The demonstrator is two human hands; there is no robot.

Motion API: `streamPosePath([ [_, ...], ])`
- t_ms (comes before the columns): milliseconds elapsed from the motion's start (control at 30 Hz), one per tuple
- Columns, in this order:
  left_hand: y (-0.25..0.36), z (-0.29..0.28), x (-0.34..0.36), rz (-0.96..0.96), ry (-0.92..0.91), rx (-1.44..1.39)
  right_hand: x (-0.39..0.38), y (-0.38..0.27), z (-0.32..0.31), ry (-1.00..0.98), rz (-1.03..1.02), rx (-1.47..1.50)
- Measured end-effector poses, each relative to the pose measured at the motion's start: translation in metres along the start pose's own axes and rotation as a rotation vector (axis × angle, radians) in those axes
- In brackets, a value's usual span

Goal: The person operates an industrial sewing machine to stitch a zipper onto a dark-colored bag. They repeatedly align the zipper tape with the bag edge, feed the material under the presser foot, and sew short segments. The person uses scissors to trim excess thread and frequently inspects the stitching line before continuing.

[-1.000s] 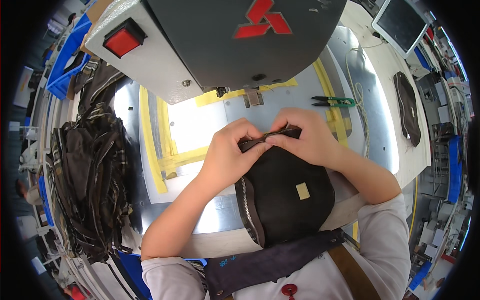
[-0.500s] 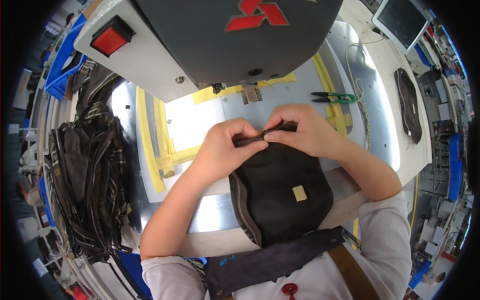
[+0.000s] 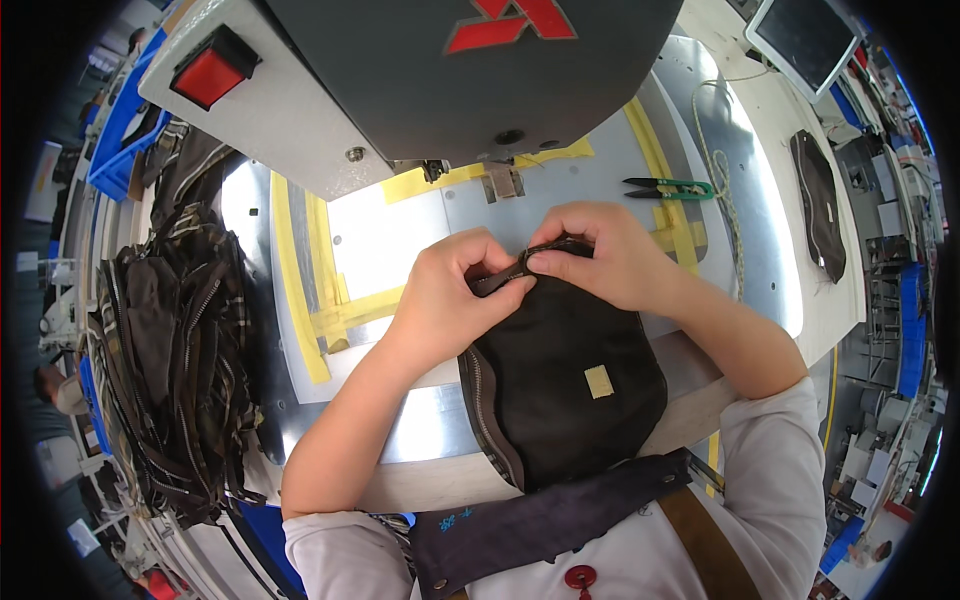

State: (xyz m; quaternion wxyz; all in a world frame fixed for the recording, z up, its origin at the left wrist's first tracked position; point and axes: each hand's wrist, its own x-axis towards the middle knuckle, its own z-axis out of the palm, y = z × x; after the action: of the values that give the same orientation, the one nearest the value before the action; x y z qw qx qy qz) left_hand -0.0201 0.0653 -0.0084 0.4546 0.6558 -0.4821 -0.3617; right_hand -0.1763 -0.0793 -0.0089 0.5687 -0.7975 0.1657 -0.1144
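Note:
A dark brown fabric pouch (image 3: 560, 400) hangs from both my hands over the near edge of the metal work plate. A zipper (image 3: 483, 410) runs down its left side, and a small pale label (image 3: 598, 381) sits on its face. My left hand (image 3: 462, 290) pinches the folded top edge between thumb and fingers. Right beside it, my right hand (image 3: 600, 255) grips the same edge, thumb on top. The fingertips nearly meet at the fold and partly hide it. Beyond my hands is the sewing machine head (image 3: 480, 90).
Green-handled thread snips (image 3: 685, 190) lie to the right on the plate, near a cord (image 3: 728, 200). Another dark zippered piece (image 3: 820, 205) rests at far right. A heap of dark zippered pieces (image 3: 180, 350) is on the left, by a blue bin (image 3: 128, 150). Yellow tape (image 3: 300, 270) marks the plate.
My left fingertips have shifted slightly left and down along the edge, showing more of the fold between the hands. The pouch stays in nearly the same place.

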Motion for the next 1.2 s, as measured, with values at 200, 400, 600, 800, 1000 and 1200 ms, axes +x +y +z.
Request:
streamPosePath([
  [200, -0.002, -0.002, 0.004, -0.048, -0.057, -0.045, -0.001, -0.005, -0.002, 0.01, -0.021, -0.064],
  [400, -0.004, 0.001, 0.003, -0.039, -0.038, 0.006, -0.004, -0.01, 0.0, 0.054, -0.07, -0.206],
  [600, -0.002, -0.011, 0.006, -0.13, -0.183, -0.185, -0.001, -0.008, -0.008, -0.046, 0.071, -0.049],
  [800, -0.003, -0.01, 0.005, -0.133, -0.172, -0.193, -0.001, -0.006, -0.005, 0.007, 0.014, -0.068],
  [1000, -0.004, -0.005, 0.005, -0.096, -0.105, -0.149, -0.002, -0.012, 0.0, 0.066, -0.035, -0.186],
  [1200, -0.005, 0.002, 0.004, -0.043, 0.001, -0.136, -0.001, -0.013, -0.002, 0.108, 0.041, -0.105],
])
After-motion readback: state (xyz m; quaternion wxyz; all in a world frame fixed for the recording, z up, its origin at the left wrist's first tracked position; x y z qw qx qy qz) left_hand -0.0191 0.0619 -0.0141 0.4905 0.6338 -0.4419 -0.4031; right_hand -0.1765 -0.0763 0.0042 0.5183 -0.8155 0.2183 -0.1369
